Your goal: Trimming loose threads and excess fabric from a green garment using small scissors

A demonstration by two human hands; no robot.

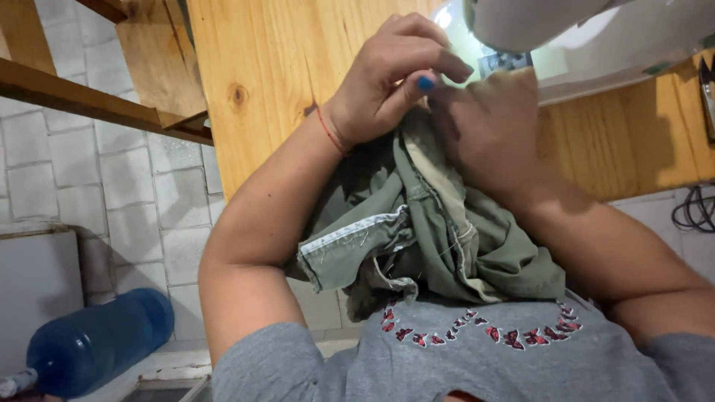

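An olive-green garment [432,238] lies bunched between my arms, hanging from the wooden table [268,67] edge down to my grey shirt. A white-edged seam shows on its left fold. My left hand [391,78] pinches the garment's upper edge with thumb and fingers; a red thread circles that wrist. My right hand [488,126] grips the same cloth from the right, its fingers mostly in shadow. Both hands sit just in front of a white sewing machine [566,33], whose needle area is hidden behind them.
A blue water bottle [97,342] lies on its side on the tiled floor at lower left. Wooden table braces [89,100] run at upper left. A dark cable [693,212] is coiled on the floor at right. A dark tool [706,89] rests on the table's right edge.
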